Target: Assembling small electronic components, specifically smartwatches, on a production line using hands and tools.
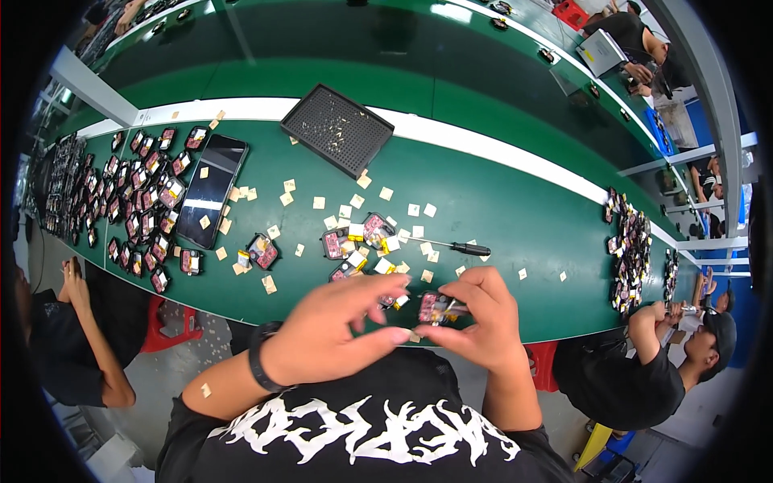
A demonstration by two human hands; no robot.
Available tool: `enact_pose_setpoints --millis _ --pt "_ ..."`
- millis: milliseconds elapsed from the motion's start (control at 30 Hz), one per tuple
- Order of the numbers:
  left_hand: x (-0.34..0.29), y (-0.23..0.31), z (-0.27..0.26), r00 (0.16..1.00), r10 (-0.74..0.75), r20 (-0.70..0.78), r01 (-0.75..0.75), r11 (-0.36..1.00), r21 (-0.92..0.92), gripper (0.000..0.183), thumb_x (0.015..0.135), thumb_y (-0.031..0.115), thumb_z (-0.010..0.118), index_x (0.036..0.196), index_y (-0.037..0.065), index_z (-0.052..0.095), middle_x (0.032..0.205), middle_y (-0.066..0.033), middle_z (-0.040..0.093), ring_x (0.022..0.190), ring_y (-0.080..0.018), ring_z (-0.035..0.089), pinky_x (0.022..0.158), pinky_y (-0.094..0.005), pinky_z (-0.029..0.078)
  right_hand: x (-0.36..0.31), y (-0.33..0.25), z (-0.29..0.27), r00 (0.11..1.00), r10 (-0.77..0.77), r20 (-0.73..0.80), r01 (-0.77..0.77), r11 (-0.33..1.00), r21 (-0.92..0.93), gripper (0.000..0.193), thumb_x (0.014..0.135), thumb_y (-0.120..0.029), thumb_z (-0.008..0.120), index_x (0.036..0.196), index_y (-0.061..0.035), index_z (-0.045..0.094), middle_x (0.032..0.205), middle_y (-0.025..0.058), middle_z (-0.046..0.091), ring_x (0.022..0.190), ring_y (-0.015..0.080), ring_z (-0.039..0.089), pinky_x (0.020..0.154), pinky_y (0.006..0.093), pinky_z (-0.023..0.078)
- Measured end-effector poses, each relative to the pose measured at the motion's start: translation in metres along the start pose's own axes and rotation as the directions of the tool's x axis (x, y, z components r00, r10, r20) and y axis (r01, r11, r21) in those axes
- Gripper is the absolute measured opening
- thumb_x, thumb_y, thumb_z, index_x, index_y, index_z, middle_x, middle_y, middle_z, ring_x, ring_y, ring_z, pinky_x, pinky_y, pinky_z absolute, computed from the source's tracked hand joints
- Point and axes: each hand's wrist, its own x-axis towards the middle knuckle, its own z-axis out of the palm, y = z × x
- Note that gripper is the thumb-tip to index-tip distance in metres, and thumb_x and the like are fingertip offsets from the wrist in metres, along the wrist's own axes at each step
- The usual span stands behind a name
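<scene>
My right hand (488, 324) pinches small black-and-pink device (436, 307) over near edge of green bench (539, 241), long axis roughly crosswise. My left hand (320, 332), thumb and fingers parted wide, sits apart; device lies just right of its fingertips.

Handheld device (433, 309) before screwdriver (469, 249)

A black phone (212, 191) lies on the green table (531, 241), red stools (543, 365) standing nearby.
</scene>
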Motion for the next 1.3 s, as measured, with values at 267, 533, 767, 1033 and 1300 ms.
enact_pose_setpoints --millis 267,533,767,1033,1300 --pt "0.005 -0.006 0.016 0.984 -0.161 0.074 0.17 0.975 -0.141 0.04 0.093 -0.005 0.065 0.132 -0.002 0.062 0.109 -0.0105 0.07 0.085 -0.0091 0.066 0.069 -0.0245 0.053 -0.014 -0.022 -0.016 0.987 0.162 0.02 -0.157 0.914 0.374 0.026 0.09 -0.01 0.075 0.112 0.0017 0.068 0.097 0.0087 0.064 0.076 0.0141 0.062 0.065 0.0277 0.049" --pt "0.008 0.002 0.032 0.99 0.063 -0.127 -0.049 0.993 0.108 0.039 0.085 -0.006 0.069 0.123 -0.001 0.068 0.1 -0.0129 0.071 0.07 -0.0143 0.067 0.062 -0.0253 0.053 -0.039 -0.035 -0.012 0.86 0.441 0.258 -0.493 0.583 0.646 0.015 0.102 -0.006 0.059 0.112 0.0003 0.05 0.084 0.0085 0.07 0.071 0.008 0.063 0.062 0.0232 0.049" --pt "0.01 0.004 0.043 0.971 0.169 -0.169 -0.11 0.944 0.311 0.036 0.083 -0.006 0.069 0.119 -0.002 0.069 0.096 -0.0143 0.071 0.075 -0.0201 0.07 0.064 -0.0284 0.055 -0.034 -0.041 -0.012 0.744 0.474 0.47 -0.62 0.227 0.751 0.015 0.103 -0.007 0.058 0.105 -0.0058 0.042 0.08 0.0114 0.069 0.058 0.0062 0.056 0.05 0.0216 0.043" --pt "0.012 0.003 0.062 0.923 0.325 -0.206 -0.197 0.859 0.472 0.035 0.081 -0.007 0.071 0.115 -0.001 0.069 0.094 -0.0157 0.071 0.074 -0.027 0.069 0.063 -0.0329 0.054 -0.03 -0.035 -0.007 0.631 0.49 0.602 -0.649 -0.092 0.755 0.016 0.102 -0.005 0.055 0.099 -0.0094 0.04 0.076 0.0205 0.067 0.04 0.0099 0.048 0.036 0.0215 0.029" --pt "0.013 0.006 0.06 0.957 0.232 -0.176 -0.155 0.917 0.367 0.037 0.082 -0.006 0.07 0.118 -0.001 0.07 0.09 -0.0139 0.069 0.071 -0.023 0.066 0.061 -0.0299 0.053 -0.04 -0.029 -0.005 0.682 0.515 0.519 -0.565 -0.079 0.821 0.022 0.102 -0.006 0.059 0.095 -0.0076 0.039 0.073 0.0155 0.065 0.041 0.0079 0.046 0.037 0.0222 0.032"
